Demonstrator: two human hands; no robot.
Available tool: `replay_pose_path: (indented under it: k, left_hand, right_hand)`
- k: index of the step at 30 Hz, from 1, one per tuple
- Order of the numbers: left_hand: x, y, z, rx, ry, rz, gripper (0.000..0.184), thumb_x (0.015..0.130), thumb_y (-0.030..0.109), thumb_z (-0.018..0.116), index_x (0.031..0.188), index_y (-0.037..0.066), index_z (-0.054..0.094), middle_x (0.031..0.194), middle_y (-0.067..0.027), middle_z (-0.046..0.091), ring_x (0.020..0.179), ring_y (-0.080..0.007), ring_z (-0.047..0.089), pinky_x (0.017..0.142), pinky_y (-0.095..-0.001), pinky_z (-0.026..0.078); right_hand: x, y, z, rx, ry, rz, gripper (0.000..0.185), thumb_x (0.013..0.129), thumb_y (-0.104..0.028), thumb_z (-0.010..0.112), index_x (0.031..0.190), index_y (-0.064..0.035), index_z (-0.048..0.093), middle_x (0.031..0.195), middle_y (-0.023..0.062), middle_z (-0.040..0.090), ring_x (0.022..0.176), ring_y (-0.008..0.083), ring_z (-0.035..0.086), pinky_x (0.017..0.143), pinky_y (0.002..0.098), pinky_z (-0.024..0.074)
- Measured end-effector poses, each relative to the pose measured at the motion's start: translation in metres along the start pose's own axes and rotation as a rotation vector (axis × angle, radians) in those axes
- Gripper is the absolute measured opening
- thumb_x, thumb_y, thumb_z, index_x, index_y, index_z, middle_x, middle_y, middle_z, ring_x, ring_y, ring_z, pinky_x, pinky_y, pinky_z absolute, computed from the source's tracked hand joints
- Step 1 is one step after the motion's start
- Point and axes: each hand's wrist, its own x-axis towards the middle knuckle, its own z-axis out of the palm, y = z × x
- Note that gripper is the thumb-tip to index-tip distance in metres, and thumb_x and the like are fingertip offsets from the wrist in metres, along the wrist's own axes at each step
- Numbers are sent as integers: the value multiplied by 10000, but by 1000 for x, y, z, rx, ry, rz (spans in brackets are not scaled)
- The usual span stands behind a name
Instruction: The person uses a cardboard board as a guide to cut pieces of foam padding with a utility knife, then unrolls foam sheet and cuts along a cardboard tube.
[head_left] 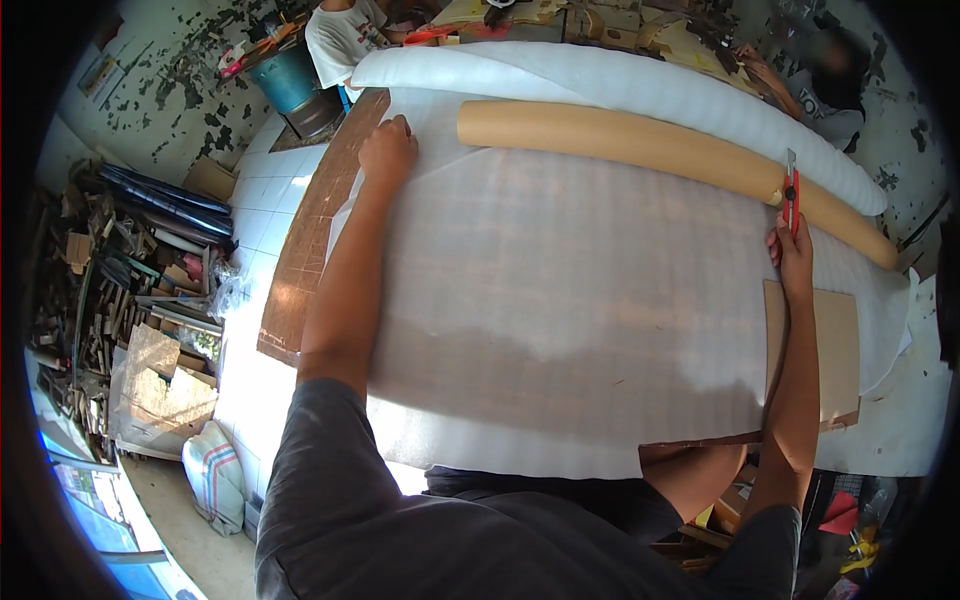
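My left hand (388, 152) is closed at the far left part of a white foam sheet (560, 280), which covers most of the wooden table (310, 250). Whether its fingers pinch the sheet's edge is hidden from me. My right hand (793, 250) grips a red box cutter (791, 195) with its blade out, pointing away from me beside a brown paper roll (600, 140). The roll lies across the sheet, and behind it rests a thick white foam roll (600, 80). Beneath my right forearm is a flat piece of brown cardboard (830, 340).
Scrap wood and offcuts (100, 310) are piled along the left wall, with a white sack (213, 475) on the floor. A blue drum (283, 82) stands at the back left. Two other people, one in a white shirt (340, 40), are beyond the table.
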Motion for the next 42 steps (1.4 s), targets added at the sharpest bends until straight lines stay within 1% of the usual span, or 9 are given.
replay_pose_path:
  k: [2, 5, 8, 10, 12, 13, 15, 24, 42]
  left_hand:
    - [-3, 18, -11, 39, -13, 26, 240, 931, 294, 670, 1032, 82, 723, 1117, -165, 745, 1010, -391, 725, 877, -512, 571]
    - [-5, 45, -34, 206, -390, 55, 451, 1004, 441, 569, 1154, 57, 751, 1193, -185, 733, 1100, -380, 707, 939, -462, 561]
    - [-19, 67, -36, 184, -447, 63, 471, 1026, 455, 514, 1128, 66, 759, 1162, -179, 744, 1108, -383, 704, 954, -451, 554]
    - [-28, 74, -38, 187, -567, 45, 524, 1048, 470, 452, 1249, 64, 716, 1325, -198, 674, 1240, -399, 637, 1008, -482, 520]
    - [-43, 74, -25, 284, -482, 25, 639, 1069, 511, 359, 1488, 57, 521, 1568, -220, 454, 1437, -421, 450, 1124, -542, 407]
    - [-50, 72, -20, 290, -475, 31, 639, 1069, 511, 359, 1488, 57, 521, 1568, -220, 454, 1437, -421, 450, 1124, -542, 407]
    - [-63, 67, -12, 201, -413, -86, 742, 1074, 560, 260, 1624, 62, 261, 1694, -215, 196, 1549, -429, 228, 1207, -600, 249]
    - [-62, 43, -2, -7, -358, -6, 746, 1054, 603, 258, 1654, 164, 201, 1711, -200, 129, 1585, -393, 84, 1257, -599, 66]
    - [11, 52, 29, -19, -343, 60, 696, 1041, 622, 262, 1651, 288, 226, 1728, -99, 140, 1592, -334, 113, 1258, -608, 92]
  right_hand:
    - [0, -1, 1, 8, 13, -5, 259, 1088, -306, 525, 1200, -78, 575, 739, -9, 578, 583, 43, 485, 507, 207, 382]
    - [0, -2, 1, 33, -7, -5, 242, 1088, -284, 525, 1208, -81, 577, 731, -7, 575, 573, 44, 482, 496, 213, 389]
    - [0, -1, 1, 29, 0, 8, 240, 1089, -279, 521, 1211, -80, 579, 727, -8, 573, 572, 45, 481, 497, 212, 387]
    - [0, 0, 1, 39, 1, 2, 238, 1089, -278, 520, 1214, -85, 580, 725, -9, 572, 572, 46, 481, 498, 212, 388]
    - [-1, -4, 1, 52, 4, -3, 235, 1090, -277, 520, 1217, -89, 582, 723, -10, 571, 572, 47, 480, 499, 213, 388]
    - [-4, -11, 3, 57, 7, 8, 225, 1089, -278, 519, 1206, -96, 581, 723, -12, 571, 572, 47, 479, 501, 214, 389]
    - [-5, -12, 4, 69, 17, 22, 215, 1089, -279, 518, 1194, -102, 581, 723, -13, 571, 571, 48, 478, 503, 216, 390]
    - [0, -6, 2, 48, -28, 24, 202, 1091, -289, 508, 1148, -106, 570, 719, -11, 572, 570, 48, 478, 505, 218, 394]
    - [13, 1, 2, 21, -4, 11, 194, 1089, -273, 517, 1135, -93, 574, 719, 0, 586, 561, 58, 495, 501, 225, 401]
